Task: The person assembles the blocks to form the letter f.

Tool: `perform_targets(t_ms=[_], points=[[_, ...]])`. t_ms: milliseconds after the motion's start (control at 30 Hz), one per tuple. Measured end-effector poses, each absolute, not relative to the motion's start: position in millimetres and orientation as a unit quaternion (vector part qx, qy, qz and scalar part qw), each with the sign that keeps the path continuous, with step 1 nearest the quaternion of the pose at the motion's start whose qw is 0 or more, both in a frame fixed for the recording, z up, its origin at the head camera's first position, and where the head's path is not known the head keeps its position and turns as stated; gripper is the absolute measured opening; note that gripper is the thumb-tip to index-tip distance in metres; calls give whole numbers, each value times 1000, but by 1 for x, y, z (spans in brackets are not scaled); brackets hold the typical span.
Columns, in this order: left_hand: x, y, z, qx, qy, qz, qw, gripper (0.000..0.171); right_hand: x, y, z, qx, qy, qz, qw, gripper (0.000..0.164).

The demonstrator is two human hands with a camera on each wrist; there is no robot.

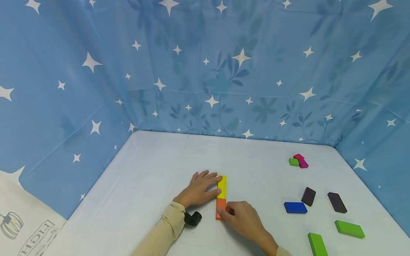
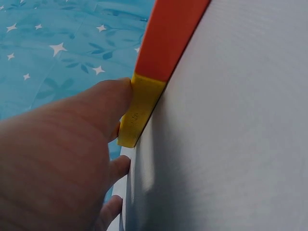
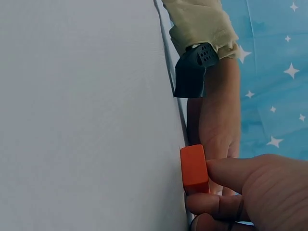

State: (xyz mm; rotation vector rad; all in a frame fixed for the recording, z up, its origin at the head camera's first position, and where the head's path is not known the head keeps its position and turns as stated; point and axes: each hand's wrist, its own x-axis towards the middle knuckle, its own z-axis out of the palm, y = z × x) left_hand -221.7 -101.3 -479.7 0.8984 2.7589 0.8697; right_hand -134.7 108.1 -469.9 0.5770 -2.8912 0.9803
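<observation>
A yellow block (image 1: 221, 187) and an orange block (image 1: 221, 209) lie end to end on the white table, meeting in one straight row. My left hand (image 1: 199, 189) reaches in from the left, its thumb and index fingertip resting on the yellow block, other fingers spread over the cloth. In the left wrist view the thumb touches the upper edge of the yellow block (image 2: 139, 110), right by the joint. From the right, my right hand (image 1: 244, 218) pinches the near part of the orange block, thumb on top and curled index finger at its side, as the orange block (image 3: 194, 166) shows in the right wrist view.
Right of the hands lie a blue block (image 1: 295, 207), two dark blocks (image 1: 308, 196) and two long green blocks (image 1: 350, 229). Farther back sit a small green block (image 1: 293, 162) and two pink pieces (image 1: 303, 163). A star-patterned blue curtain (image 1: 205, 78) encloses the table's back and sides.
</observation>
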Motion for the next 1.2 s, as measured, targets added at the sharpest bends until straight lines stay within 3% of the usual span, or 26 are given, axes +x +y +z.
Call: perform_targets(t_ms=[533, 767, 1200], points=[[-223, -101, -484, 295, 909, 289, 50, 56, -134, 107, -473, 194, -924, 325, 44, 47], [-219, -103, -482, 297, 906, 296, 58, 60, -133, 108, -470, 184, -922, 340, 20, 46], [-215, -98, -480, 301, 916, 257, 62, 71, -128, 126, -441, 111, -918, 381, -7, 18]])
